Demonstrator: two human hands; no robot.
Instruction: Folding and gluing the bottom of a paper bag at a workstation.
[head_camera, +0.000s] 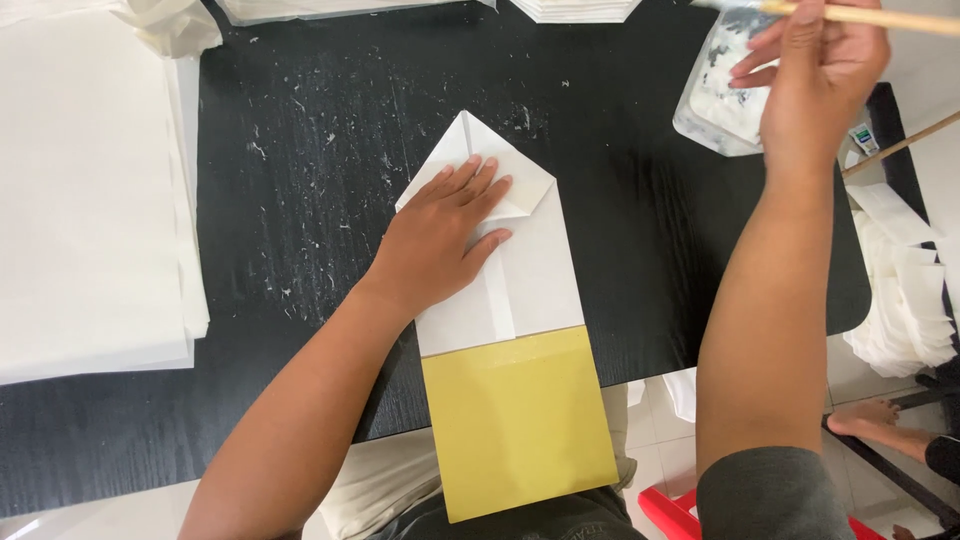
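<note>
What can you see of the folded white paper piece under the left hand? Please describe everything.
The folded white paper piece lies flat on the black table. Its top end is folded into a point, with a narrow seam strip running down the middle. Its lower end overlaps a yellow sheet that hangs over the table edge. The left hand presses palm down on the pointed flap. It looks thin and smooth.

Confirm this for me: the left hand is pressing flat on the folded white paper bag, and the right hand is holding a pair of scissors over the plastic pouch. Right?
Not quite. The head view shows the right hand holding a wooden-handled brush, not scissors, over the plastic pouch. The left hand does press flat on the folded white paper bag.
</note>
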